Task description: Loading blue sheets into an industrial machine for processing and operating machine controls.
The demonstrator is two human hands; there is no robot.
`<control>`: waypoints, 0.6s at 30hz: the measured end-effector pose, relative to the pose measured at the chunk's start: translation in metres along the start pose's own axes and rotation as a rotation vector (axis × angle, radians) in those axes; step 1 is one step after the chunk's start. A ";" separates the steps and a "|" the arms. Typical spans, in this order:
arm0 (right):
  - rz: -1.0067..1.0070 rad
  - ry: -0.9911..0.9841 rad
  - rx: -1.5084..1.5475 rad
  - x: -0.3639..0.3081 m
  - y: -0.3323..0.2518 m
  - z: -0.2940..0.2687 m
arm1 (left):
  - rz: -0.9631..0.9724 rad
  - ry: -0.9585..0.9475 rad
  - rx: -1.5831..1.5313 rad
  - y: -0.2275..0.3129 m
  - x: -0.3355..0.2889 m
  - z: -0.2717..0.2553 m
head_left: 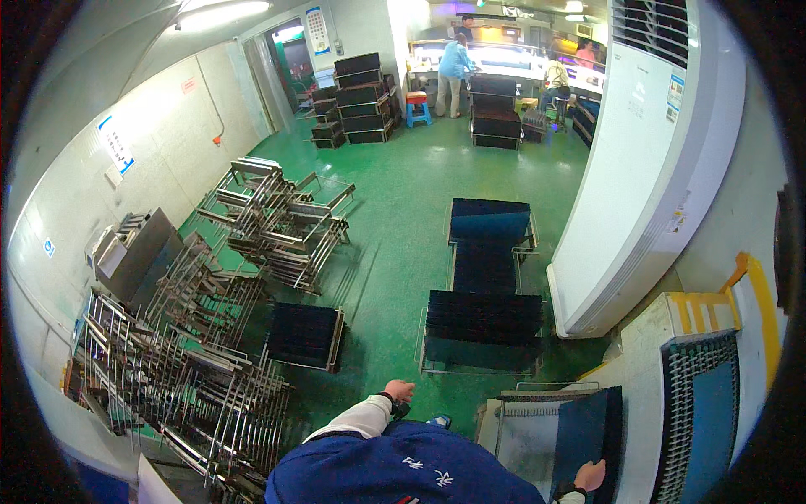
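Observation:
My left hand (400, 391) hangs in front of my body with its fingers curled in and nothing visible in them. A dark watch or band circles that wrist. At the lower right, my right hand (591, 475) rests at the edge of a dark blue flat panel (579, 428), its fingers bent around that edge. The panel stands in a wire rack (525, 420) beside a row of darker panels (615, 420). Part of the panel's edge is hidden by the hand.
Racks of dark panels (483, 323) stand ahead, another (304, 336) ahead to the left. Piled metal frames (185, 378) line the left wall. A tall white cabinet (625, 168) and a panel-filled rack (701, 420) are at right. People (455, 71) work at a far lit bench.

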State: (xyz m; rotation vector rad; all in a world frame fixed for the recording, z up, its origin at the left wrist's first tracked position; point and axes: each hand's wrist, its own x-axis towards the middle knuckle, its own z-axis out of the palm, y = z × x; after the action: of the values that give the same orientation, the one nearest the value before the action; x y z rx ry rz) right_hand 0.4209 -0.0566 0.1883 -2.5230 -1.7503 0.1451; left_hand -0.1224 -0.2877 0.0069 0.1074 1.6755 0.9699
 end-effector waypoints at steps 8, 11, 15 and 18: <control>-0.024 0.109 -0.008 0.006 0.004 0.009 | -0.092 0.105 -0.098 0.006 -0.006 0.001; -0.016 0.067 -0.013 0.005 0.002 0.002 | -0.110 0.105 -0.132 0.009 -0.009 0.003; -0.004 0.091 0.002 0.007 0.003 0.004 | -0.118 0.108 -0.160 0.012 -0.009 0.004; 0.024 0.036 -0.031 0.005 -0.004 -0.005 | -0.125 0.088 -0.181 0.008 -0.003 0.000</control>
State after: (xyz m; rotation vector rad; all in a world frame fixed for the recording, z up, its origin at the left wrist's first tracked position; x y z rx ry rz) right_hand 0.4196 -0.0504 0.1932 -2.5520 -1.7235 0.0735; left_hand -0.1240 -0.2844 0.0145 -0.1604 1.6446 1.0388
